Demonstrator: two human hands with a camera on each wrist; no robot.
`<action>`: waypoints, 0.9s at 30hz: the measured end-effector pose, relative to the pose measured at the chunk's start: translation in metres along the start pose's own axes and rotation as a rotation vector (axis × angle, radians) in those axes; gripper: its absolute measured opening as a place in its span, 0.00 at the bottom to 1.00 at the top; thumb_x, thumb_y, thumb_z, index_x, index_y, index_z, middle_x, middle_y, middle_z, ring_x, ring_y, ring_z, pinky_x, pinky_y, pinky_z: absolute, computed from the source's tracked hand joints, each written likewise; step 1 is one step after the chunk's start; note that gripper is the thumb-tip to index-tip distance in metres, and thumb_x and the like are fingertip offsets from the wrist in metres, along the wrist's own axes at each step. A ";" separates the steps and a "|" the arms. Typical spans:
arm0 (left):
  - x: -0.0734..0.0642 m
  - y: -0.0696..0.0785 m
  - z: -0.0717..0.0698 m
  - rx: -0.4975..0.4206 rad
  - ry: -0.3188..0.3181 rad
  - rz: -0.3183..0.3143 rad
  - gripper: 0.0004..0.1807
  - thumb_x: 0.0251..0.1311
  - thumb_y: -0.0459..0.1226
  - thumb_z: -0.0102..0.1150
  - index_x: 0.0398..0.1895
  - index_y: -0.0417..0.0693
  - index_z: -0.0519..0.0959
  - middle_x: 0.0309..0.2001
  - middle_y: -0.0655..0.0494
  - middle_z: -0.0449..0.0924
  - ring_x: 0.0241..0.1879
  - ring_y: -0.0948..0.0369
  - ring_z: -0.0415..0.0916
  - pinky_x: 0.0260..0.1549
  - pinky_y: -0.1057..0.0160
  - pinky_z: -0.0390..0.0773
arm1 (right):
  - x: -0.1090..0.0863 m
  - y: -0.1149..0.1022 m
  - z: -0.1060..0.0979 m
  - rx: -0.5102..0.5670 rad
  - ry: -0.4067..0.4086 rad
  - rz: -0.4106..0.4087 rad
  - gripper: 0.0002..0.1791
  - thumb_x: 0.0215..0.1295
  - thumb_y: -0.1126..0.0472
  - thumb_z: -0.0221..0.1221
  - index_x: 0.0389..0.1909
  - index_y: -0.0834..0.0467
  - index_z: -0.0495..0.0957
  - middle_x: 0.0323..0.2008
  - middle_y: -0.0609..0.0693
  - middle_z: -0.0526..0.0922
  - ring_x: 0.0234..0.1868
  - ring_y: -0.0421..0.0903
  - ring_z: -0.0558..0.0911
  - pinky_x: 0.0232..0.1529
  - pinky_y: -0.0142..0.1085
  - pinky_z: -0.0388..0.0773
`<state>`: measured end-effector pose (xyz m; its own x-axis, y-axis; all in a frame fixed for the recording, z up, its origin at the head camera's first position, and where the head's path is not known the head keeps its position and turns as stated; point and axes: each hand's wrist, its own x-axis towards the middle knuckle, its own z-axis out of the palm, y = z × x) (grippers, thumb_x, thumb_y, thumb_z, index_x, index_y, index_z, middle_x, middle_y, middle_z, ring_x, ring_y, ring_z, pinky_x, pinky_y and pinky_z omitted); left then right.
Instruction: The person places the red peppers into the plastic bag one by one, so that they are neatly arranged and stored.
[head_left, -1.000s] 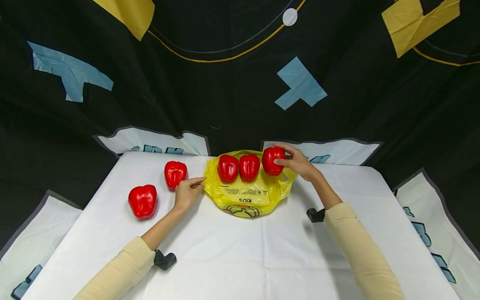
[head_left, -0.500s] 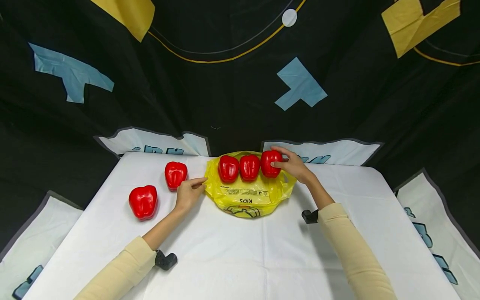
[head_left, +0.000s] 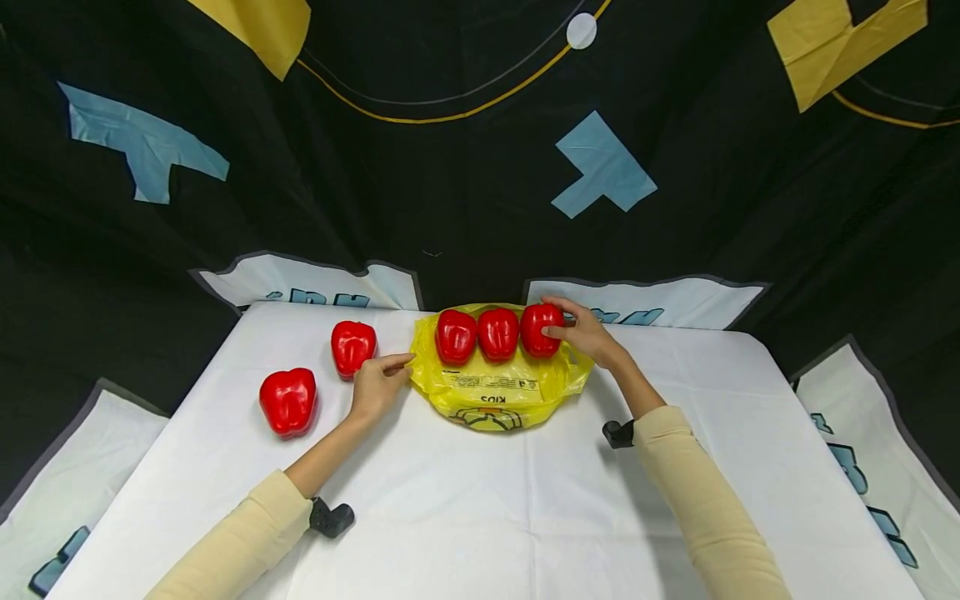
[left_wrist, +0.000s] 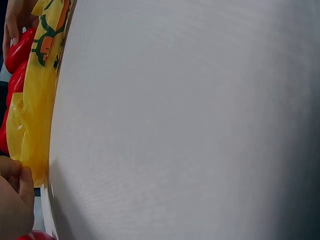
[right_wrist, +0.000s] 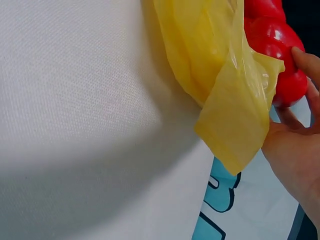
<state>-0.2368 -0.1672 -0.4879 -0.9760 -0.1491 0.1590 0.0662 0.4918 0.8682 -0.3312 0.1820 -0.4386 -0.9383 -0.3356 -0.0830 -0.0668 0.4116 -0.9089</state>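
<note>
A yellow plastic bag [head_left: 491,404] lies at the far middle of the table, with three red bell peppers in a row on it. My right hand [head_left: 588,333] grips the rightmost bell pepper [head_left: 542,331], thumb in front and fingers behind. To its left sit the middle bell pepper [head_left: 498,334] and the left one [head_left: 455,337]. My left hand [head_left: 377,387] pinches the bag's left edge between thumb and fingers; the left wrist view shows this pinch on the yellow plastic [left_wrist: 32,150]. In the right wrist view a bag corner [right_wrist: 237,130] hangs beside my right hand.
Two more red bell peppers stand on the white table [head_left: 450,517] left of the bag: one [head_left: 353,348] close behind my left hand, the other [head_left: 288,402] farther left and nearer. A black cloth backdrop [head_left: 420,192] rises behind the table's far edge.
My right hand has moved slightly left and down, setting its bell pepper lower, beside the other two on the bag. The left hand keeps its pinch in place.
</note>
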 end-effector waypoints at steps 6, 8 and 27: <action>0.000 -0.001 -0.001 0.001 -0.003 -0.002 0.13 0.62 0.26 0.63 0.49 0.35 0.85 0.46 0.40 0.85 0.46 0.49 0.84 0.43 0.61 0.83 | 0.002 0.002 0.005 -0.028 -0.016 0.018 0.35 0.70 0.65 0.58 0.76 0.54 0.60 0.75 0.58 0.56 0.68 0.64 0.64 0.64 0.53 0.69; 0.000 0.000 -0.001 -0.001 -0.006 -0.002 0.13 0.62 0.26 0.63 0.50 0.35 0.85 0.47 0.40 0.85 0.46 0.49 0.84 0.41 0.67 0.82 | 0.003 0.003 0.007 -0.038 -0.010 0.025 0.35 0.70 0.66 0.58 0.76 0.53 0.60 0.75 0.58 0.56 0.68 0.64 0.64 0.64 0.52 0.70; 0.000 -0.001 0.000 0.000 -0.004 -0.008 0.13 0.62 0.26 0.63 0.49 0.35 0.85 0.46 0.41 0.85 0.45 0.49 0.84 0.39 0.70 0.81 | -0.015 -0.008 -0.005 -0.158 0.167 -0.091 0.28 0.72 0.61 0.58 0.70 0.62 0.66 0.71 0.61 0.64 0.68 0.63 0.67 0.65 0.52 0.68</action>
<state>-0.2363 -0.1677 -0.4884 -0.9772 -0.1498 0.1508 0.0588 0.4911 0.8691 -0.3186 0.1875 -0.4284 -0.9683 -0.2377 0.0771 -0.1935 0.5180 -0.8332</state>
